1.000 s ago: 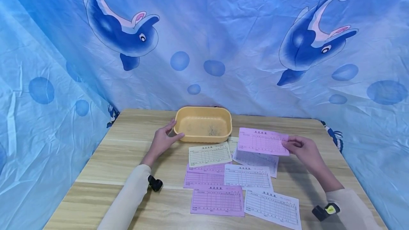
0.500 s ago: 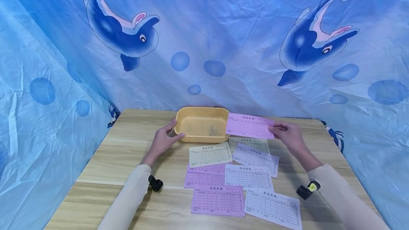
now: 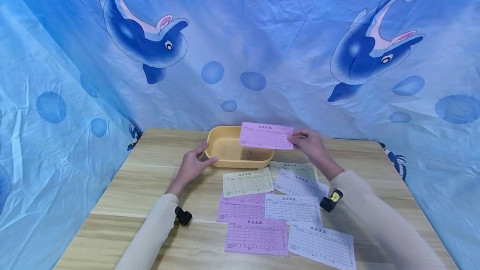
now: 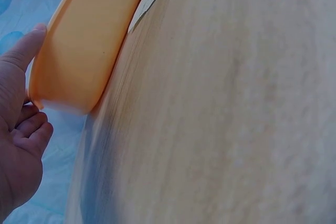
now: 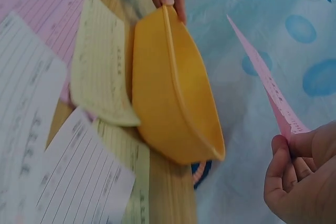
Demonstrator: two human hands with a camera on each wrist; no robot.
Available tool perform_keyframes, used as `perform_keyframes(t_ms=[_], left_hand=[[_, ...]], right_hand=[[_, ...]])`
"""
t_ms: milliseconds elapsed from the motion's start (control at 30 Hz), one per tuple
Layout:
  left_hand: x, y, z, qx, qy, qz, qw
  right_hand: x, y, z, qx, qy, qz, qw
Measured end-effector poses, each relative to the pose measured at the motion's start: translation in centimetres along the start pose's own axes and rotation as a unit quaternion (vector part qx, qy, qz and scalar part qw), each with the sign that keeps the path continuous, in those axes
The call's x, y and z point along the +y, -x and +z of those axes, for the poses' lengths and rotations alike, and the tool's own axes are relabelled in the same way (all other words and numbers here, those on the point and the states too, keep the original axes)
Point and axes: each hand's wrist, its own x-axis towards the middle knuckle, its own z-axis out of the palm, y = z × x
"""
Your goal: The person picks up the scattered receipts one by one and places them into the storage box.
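My right hand pinches a pink receipt slip by its right end. The slip is held above the right part of a yellow plastic basin and hides some of its inside. In the right wrist view the slip is seen nearly edge-on, between thumb and fingertips. At the basin's left end, my left hand grips the rim. From the left wrist, the thumb of my left hand lies along the basin's side, with the other fingers curled at its end.
In front of the basin lie printed slips: two yellowish ones, several pink ones and several white ones, partly overlapping. They rest on a wooden table. A blue dolphin-print curtain hangs behind the table.
My right hand has carried the pink slip left and away from me, from over the white slips to over the basin. My left hand has stayed at the basin's rim.
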Motion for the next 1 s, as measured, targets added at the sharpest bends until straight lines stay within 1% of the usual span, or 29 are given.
perform_keyframes(t_ms=[100, 267, 400, 533, 800, 900, 1000], left_hand=[[0.0, 0.0, 0.0, 0.003, -0.001, 0.003, 1.0], [-0.1, -0.1, 0.2, 0.006, -0.001, 0.009, 0.9999], [-0.2, -0.1, 0.2, 0.006, -0.001, 0.013, 0.9999], [-0.2, -0.2, 0.2, 0.008, -0.002, 0.011, 0.9999], [-0.2, 0.1, 0.2, 0.006, -0.003, 0.007, 1.0], [-0.3, 0.1, 0.3, 0.008, 0.0, 0.006, 1.0], [-0.3, 0.0, 0.4, 0.009, -0.001, 0.008, 0.9999]], right_hand=[[-0.6, -0.8, 1.6, -0.006, -0.008, -0.003, 1.0], [-1.0, -1.9, 4.0, -0.006, 0.004, -0.012, 1.0], [-1.0, -2.5, 5.6, 0.002, 0.009, -0.023, 1.0], [-0.6, -3.2, 7.2, 0.003, 0.02, -0.023, 1.0], [-0.1, -3.9, 10.0, 0.004, 0.04, -0.031, 0.999], [0.1, -4.1, 10.8, 0.001, 0.057, -0.027, 0.998], [0.4, -4.2, 11.4, 0.001, 0.067, -0.036, 0.997]])
